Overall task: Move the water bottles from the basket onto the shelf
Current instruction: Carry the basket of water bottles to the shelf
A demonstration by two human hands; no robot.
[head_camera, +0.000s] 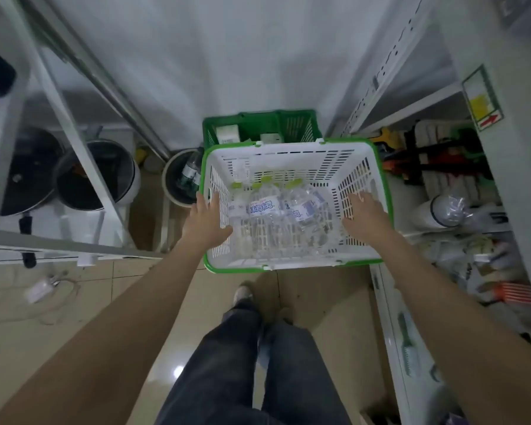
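A white basket with a green rim (288,148) stands on the floor ahead of my feet. Several clear water bottles (265,210) with pale green caps and blue-lettered labels lie on their sides in it. My left hand (207,220) hovers over the basket's left wall, fingers spread and empty. My right hand (364,214) reaches over the right wall, fingers apart, holding nothing. Neither hand touches a bottle. A white shelf unit (390,90) rises on the right.
A green basket (258,124) with small boxes sits behind the white one. A bin (181,179) holding a bottle stands left of the basket. Pots (95,176) sit on a low left rack. The right shelf's lower level is crowded with goods (448,210). Tiled floor lies underfoot.
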